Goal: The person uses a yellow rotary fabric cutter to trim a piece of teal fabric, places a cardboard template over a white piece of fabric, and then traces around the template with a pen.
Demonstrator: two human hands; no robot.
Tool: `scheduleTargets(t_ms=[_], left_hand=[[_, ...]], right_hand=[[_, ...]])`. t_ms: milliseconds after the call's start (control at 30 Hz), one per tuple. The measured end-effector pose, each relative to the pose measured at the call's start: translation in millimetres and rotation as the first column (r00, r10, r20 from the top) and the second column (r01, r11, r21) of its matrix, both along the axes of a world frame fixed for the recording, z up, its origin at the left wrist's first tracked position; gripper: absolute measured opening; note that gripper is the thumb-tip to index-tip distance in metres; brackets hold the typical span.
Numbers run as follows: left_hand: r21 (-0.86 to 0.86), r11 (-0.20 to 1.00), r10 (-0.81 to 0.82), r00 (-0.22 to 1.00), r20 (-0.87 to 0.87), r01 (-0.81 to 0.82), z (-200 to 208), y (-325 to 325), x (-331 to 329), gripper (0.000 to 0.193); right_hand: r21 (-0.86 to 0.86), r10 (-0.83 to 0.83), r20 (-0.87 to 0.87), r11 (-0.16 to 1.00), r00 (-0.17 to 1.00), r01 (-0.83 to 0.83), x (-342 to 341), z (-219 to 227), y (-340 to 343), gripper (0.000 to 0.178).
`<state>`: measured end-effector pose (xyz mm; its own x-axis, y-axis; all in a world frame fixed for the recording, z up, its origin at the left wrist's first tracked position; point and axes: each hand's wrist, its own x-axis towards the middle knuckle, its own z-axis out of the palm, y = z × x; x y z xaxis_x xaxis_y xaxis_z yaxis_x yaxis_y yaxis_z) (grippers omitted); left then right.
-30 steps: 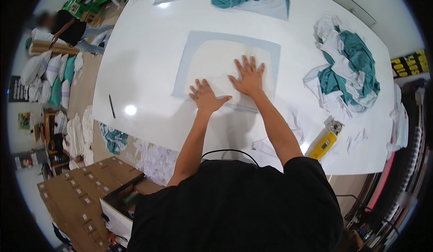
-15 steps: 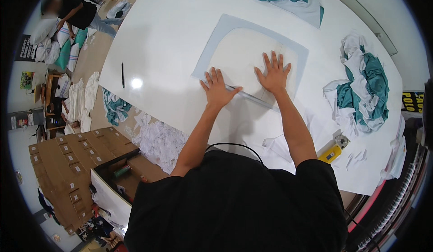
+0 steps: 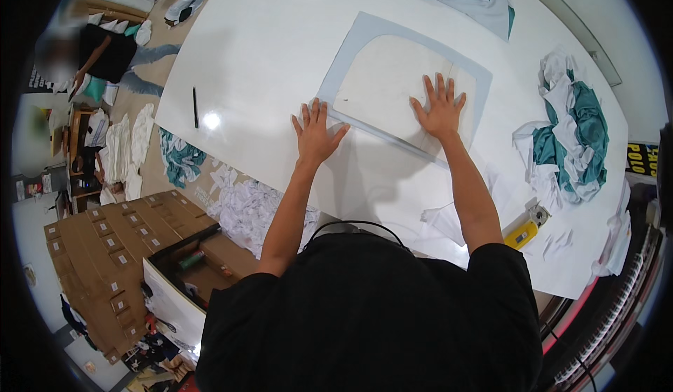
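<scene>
Single head-worn fisheye view, steeply downward over the person's own shoulders onto the white table, close.

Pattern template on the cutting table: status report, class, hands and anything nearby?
Left hand flat at pattern template edge. Right hand flat on it. Black pen lies apart.

black short-sleeved t-shirt, bare forearms, thin black cable looped at the collar

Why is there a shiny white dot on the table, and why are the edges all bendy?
Head view: the dot is lamp glare on the glossy white table; the fisheye lens bends straight edges near the rim; soft shadows fall under both hands; the corners are black.
</scene>
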<state>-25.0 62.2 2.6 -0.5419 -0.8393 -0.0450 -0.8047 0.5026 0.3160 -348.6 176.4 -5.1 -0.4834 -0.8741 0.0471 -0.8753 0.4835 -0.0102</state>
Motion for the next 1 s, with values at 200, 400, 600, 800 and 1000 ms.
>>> scheduleTargets(t_ms=[200, 400, 600, 800, 1000], left_hand=[[-0.081, 0.988, -0.137, 0.989, -0.064, 0.131, 3, 6, 15, 0.076], [-0.068, 0.987, -0.151, 0.983, -0.105, 0.144, 2, 4, 26, 0.071], [-0.136, 0.981, -0.152, 0.982, -0.115, 0.136, 8, 3, 25, 0.064], [-0.122, 0.989, -0.112, 0.952, -0.286, 0.08, -5, -28, 9, 0.05], [-0.185, 0.979, -0.118, 0.979, -0.168, 0.087, -9, -49, 3, 0.057]], right_hand=[[-0.005, -0.001, 0.009, 1.0, 1.0, 0.001, 1, 3, -1, 0.079], [-0.003, -0.001, -0.003, 1.0, 1.0, 0.001, 1, 1, -1, 0.078], [0.027, -0.004, -0.019, 1.0, 1.0, 0.005, 2, 5, -2, 0.074], [-0.026, 0.004, -0.044, 1.0, 0.999, -0.005, 1, -2, -3, 0.076], [-0.028, -0.006, -0.045, 1.0, 0.999, 0.005, 1, -2, -4, 0.076]])
